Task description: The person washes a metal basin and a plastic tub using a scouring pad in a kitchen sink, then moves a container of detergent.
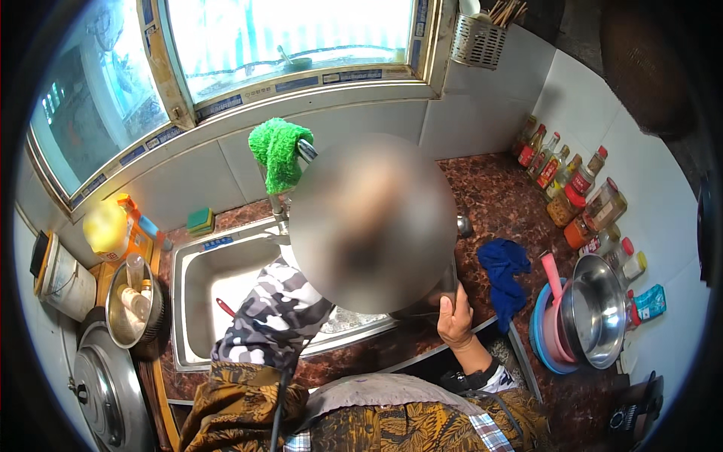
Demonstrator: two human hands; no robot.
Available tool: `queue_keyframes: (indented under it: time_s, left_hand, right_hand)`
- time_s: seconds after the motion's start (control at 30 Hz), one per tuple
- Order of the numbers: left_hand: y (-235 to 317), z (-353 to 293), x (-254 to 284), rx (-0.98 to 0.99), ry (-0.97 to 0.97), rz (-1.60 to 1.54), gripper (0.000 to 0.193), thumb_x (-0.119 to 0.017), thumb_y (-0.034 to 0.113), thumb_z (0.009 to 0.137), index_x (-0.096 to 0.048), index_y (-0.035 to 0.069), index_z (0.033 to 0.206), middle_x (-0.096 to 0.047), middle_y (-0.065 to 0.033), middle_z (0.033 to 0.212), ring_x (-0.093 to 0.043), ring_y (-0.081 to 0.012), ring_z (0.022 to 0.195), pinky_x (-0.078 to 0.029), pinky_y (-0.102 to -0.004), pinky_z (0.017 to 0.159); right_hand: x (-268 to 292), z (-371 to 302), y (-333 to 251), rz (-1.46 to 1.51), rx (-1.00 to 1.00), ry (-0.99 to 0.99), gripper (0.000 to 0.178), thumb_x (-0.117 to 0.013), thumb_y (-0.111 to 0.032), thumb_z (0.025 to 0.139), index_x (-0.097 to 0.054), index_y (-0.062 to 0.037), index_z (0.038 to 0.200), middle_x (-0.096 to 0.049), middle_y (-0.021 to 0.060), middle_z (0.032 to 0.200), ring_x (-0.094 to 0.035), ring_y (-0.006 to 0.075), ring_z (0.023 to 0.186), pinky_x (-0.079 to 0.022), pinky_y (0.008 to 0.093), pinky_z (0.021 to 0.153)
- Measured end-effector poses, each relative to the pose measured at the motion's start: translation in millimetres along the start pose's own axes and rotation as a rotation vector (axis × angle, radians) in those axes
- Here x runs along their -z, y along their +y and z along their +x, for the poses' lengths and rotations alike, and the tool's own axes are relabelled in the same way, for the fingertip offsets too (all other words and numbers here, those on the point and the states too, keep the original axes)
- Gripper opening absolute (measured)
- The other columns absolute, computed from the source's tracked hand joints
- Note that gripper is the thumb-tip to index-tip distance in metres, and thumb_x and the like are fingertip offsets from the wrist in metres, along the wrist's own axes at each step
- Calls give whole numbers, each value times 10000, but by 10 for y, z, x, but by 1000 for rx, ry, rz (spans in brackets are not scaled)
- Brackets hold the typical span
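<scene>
A large round blur covers the middle of the head view. My left arm, in a grey camouflage sleeve (pixel 275 305), reaches across the steel sink (pixel 197 301) and runs into this blur. A smeared skin-coloured patch shows inside it, but the fingers of my left hand cannot be made out. Below the blur's right side, my right hand (pixel 455 319) is closed at the edge of a dark thing (pixel 446 285), thumb pointing up. Most of that thing is hidden, so its kind does not show. Over the tap (pixel 280 215) hangs a green cloth (pixel 277 151).
On the right counter lie a blue cloth (pixel 503 275) and stacked basins with a steel bowl (pixel 599 305) on top. Several sauce bottles and jars (pixel 576 181) line the wall. A steel colander (pixel 124 324) and large pot lid (pixel 109 392) stand left; a sponge (pixel 200 220) sits behind the sink.
</scene>
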State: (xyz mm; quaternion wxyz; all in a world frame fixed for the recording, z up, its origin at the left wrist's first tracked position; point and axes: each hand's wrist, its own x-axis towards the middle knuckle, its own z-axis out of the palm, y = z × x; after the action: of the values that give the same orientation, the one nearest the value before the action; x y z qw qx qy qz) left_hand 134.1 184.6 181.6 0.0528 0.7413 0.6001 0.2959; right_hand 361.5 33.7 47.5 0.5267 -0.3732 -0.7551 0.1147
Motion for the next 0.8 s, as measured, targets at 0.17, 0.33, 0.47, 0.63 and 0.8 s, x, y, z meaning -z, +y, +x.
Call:
queue_keyframes:
  time_s: [0.17, 0.33, 0.47, 0.63, 0.8]
  left_hand:
    - [414, -612, -78, -507, 97, 78, 382, -529, 320, 890, -527, 21, 1127, -570, -189, 1107, -541, -375, 1031, -469, -443, 868]
    - [673, -580, -221, -576, 57, 81, 393, -537, 334, 875, -541, 25, 1117, -588, -197, 1077, -563, -382, 1006, -475, -450, 863]
    - [165, -138, 1, -351, -83, 260, 401, -544, 345, 863, -552, 28, 1109, -601, -204, 1052, -580, -388, 985, -481, -455, 860]
    - [224, 76, 304, -73, -212, 156, 451, -438, 388, 910, -535, -8, 1101, -589, -259, 1104, -544, -433, 1039, -440, -469, 914]
    - [386, -452, -107, -322, -346, 137, 523, -541, 304, 867, -468, -4, 1283, -483, -217, 1316, -427, -378, 1246, -368, -471, 1020]
  right_hand:
    - [50, 333, 6, 220, -286, -162, 316, -430, -106, 966, -460, 64, 1230, -585, 202, 1107, -573, 235, 1016, -442, 304, 856]
    - [-239, 182, 134, 15, -247, 98, 264, -466, -77, 942, -486, 106, 1131, -604, 288, 982, -595, 447, 906, -483, 410, 752]
    - [-98, 192, -308, 164, 18, 18, 187, -486, -125, 936, -531, 33, 1025, -650, 198, 842, -639, 394, 741, -500, 402, 630]
    - [17, -154, 55, 32, -388, -365, 343, -494, -136, 945, -456, 4, 1255, -587, 170, 1102, -576, 258, 1005, -462, 329, 863]
    - [-176, 488, 151, 694, -559, 14, 172, -491, -47, 914, -528, 21, 1067, -591, 71, 972, -532, 151, 891, -443, 296, 841]
